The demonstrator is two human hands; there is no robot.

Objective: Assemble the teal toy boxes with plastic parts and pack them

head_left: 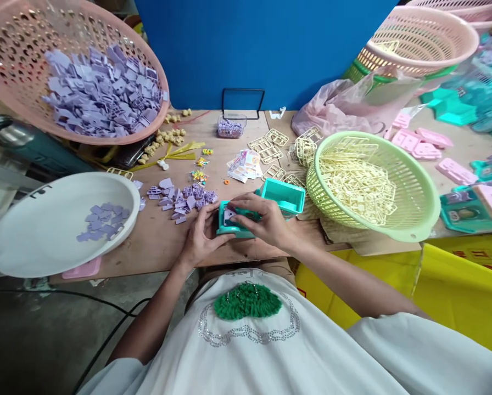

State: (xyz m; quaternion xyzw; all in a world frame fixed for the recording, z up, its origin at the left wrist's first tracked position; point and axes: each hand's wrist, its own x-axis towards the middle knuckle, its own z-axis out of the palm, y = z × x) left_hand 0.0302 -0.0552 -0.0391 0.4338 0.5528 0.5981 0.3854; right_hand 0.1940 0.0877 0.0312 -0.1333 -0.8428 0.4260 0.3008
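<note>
A large pink basket [7, 66] leans at the far left of the wooden table [159, 241], heaped with lilac plastic pieces [101, 93]; below it a white bowl [35, 241] overhangs the table's near edge and holds a small scatter of the same lilac pieces [104, 219]; a small clear tub [231, 126] near the blue backboard [262, 49] also holds lilac bits; to the right a pale green basket [419, 208] is filled with cream-coloured plastic frames [361, 181], and more pink baskets [427, 38] are stacked at the upper right

Both forearms reach in from the near edge and meet at mid-table; the left hand [199, 236] curls against the left side of a small teal plastic case [233, 222], thumb and fingers closed on its edge; the right hand [262, 216] lies over the top of the same case with fingers bent down and pressed on it, covering most of it, so that only its left part and a white patch on its face show; the case rests on the table just in front of the person's chest

Touching the case on its far right side sits an open teal tray [285, 196]; a loose pile of lilac pieces [180, 197] lies just left of the hands; further back are small colourful stickers [199, 175], a stack of printed cards [246, 164], cream frames lying flat [268, 145], and small tan figures [166, 137]; a crumpled pink plastic bag [345, 104] and pink moulded parts [423, 142] sit beyond the green basket; nothing lies between the hands and the case
</note>
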